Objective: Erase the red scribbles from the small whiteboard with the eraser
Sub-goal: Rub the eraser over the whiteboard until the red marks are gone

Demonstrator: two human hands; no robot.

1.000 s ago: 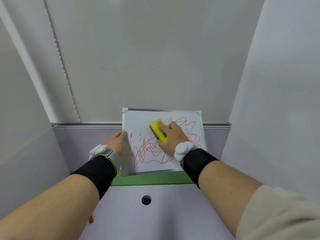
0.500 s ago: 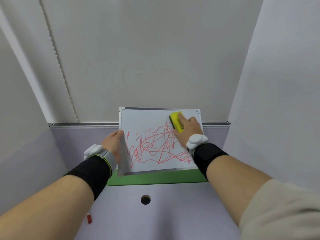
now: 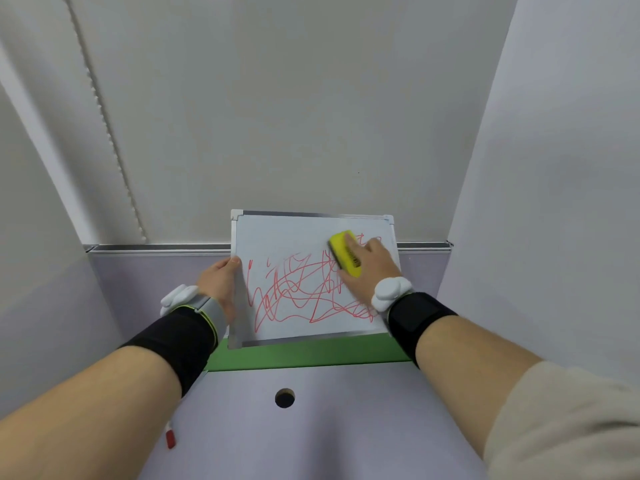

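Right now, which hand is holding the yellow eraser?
The right hand. It presses the yellow eraser against the upper right of the whiteboard, over the red scribbles. The left hand only grips the board's left edge, steadying it.

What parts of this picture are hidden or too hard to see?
All in the head view:
- The red scribbles beneath the right hand: covered by it and the eraser.
- The eraser's black printing: too small to read.
- The whiteboard left edge: partly covered by the left hand.
- The red object on the desk: mostly hidden behind the left forearm.
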